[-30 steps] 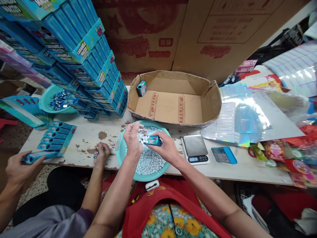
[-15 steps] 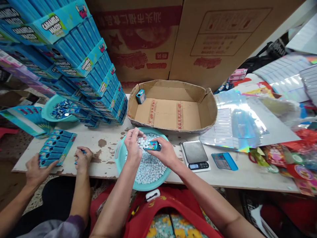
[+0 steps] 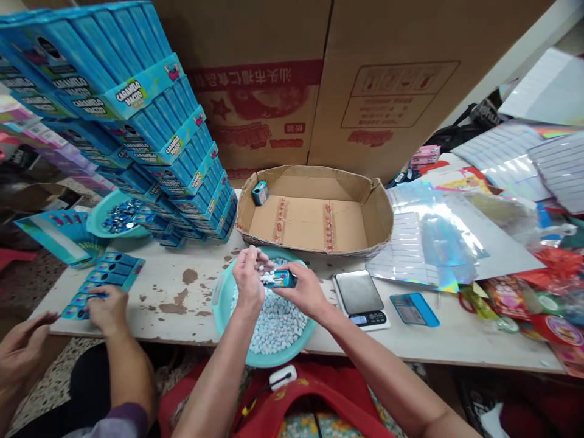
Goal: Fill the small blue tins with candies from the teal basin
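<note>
My right hand (image 3: 305, 292) grips a small blue candy box (image 3: 281, 279) lying sideways over a teal basin (image 3: 222, 301) heaped with small white candies (image 3: 276, 319). My left hand (image 3: 249, 277) is cupped and closed on a handful of those candies, held right against the box's open end. Both hands hover over the far half of the basin. Behind it lies a shallow cardboard tray (image 3: 381, 210) with one small blue box (image 3: 260, 193) standing in its left corner.
A small digital scale (image 3: 360, 298) and a flat blue box (image 3: 415, 308) sit right of the basin. Stacked blue display cartons (image 3: 150, 134) rise at left beside another teal bowl (image 3: 98, 225). A co-worker's hand (image 3: 106, 309) presses a blue tray (image 3: 104, 277). Holographic sheets (image 3: 433, 237) cover the right.
My hands have stayed over the basin, feeding candies into the box. The co-worker's right hand moved left onto the blue tray; their left hand drew back and opened. The camera tilted up a little.
</note>
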Action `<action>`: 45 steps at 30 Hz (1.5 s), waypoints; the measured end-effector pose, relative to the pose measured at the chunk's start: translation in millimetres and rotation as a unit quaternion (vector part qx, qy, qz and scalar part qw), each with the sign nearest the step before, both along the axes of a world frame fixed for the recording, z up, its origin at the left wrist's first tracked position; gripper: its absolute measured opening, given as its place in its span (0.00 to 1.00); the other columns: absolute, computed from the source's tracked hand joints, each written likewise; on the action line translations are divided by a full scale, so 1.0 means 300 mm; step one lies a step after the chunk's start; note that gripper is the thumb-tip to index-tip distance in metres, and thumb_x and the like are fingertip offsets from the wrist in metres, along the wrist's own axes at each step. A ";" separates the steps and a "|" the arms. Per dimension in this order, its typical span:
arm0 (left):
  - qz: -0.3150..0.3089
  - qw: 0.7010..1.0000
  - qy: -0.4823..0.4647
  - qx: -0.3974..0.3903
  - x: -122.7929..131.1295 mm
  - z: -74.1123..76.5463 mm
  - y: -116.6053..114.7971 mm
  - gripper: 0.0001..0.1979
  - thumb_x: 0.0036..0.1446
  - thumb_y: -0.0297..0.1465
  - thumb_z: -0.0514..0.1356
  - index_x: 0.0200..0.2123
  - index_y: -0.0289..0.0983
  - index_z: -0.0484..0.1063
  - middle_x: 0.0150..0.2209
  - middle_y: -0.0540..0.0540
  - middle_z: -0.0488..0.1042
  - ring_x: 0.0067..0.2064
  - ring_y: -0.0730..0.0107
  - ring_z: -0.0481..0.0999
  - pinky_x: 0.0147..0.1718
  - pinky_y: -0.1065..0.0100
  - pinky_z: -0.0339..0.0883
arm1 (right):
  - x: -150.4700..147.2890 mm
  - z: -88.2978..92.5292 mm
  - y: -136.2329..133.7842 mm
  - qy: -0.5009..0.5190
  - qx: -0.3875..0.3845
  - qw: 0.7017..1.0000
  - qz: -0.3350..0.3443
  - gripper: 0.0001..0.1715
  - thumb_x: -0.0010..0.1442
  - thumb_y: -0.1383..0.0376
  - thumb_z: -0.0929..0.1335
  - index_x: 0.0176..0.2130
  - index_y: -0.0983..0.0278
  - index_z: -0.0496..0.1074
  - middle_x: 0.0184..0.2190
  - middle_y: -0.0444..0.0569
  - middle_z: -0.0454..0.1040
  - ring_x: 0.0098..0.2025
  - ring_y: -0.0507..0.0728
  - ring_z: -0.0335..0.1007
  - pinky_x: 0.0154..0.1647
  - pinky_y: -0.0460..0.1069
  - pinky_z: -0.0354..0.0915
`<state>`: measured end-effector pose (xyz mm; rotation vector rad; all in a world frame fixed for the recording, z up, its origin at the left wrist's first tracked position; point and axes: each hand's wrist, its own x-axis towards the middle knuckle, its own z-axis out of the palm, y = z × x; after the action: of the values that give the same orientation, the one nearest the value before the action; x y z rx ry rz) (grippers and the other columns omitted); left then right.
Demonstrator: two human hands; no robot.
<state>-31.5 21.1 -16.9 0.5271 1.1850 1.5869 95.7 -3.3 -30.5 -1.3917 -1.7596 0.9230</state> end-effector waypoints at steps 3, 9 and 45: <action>0.001 1.000 0.010 0.002 0.004 0.014 -0.002 0.15 0.52 0.42 0.61 0.29 0.35 0.65 0.21 0.52 0.67 0.22 0.74 0.71 0.25 0.71 0.67 | 0.000 0.002 -0.003 0.013 -0.002 1.000 -0.002 0.18 0.46 0.61 0.75 0.39 0.60 0.73 0.36 0.46 0.76 0.39 0.57 0.71 0.42 0.51 0.65; -0.006 1.000 0.022 0.019 0.011 0.016 -0.006 0.14 0.52 0.41 0.61 0.28 0.35 0.65 0.22 0.52 0.67 0.23 0.75 0.70 0.26 0.71 0.68 | 0.001 -0.009 -0.011 0.036 -0.014 0.999 -0.011 0.18 0.46 0.62 0.75 0.39 0.60 0.73 0.36 0.46 0.75 0.39 0.57 0.71 0.42 0.51 0.65; -0.073 0.986 0.072 -0.134 -0.073 -0.256 -0.049 0.14 0.50 0.41 0.61 0.28 0.37 0.63 0.22 0.54 0.63 0.16 0.80 0.59 0.14 0.76 0.47 | 0.149 -0.049 0.065 -0.020 -0.024 0.998 0.050 0.16 0.49 0.66 0.73 0.40 0.60 0.71 0.35 0.47 0.72 0.40 0.58 0.69 0.41 0.51 0.64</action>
<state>-53.4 6.5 -93.6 0.5454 1.4109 1.2574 140.3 16.2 -45.1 -1.3721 -1.8617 1.0028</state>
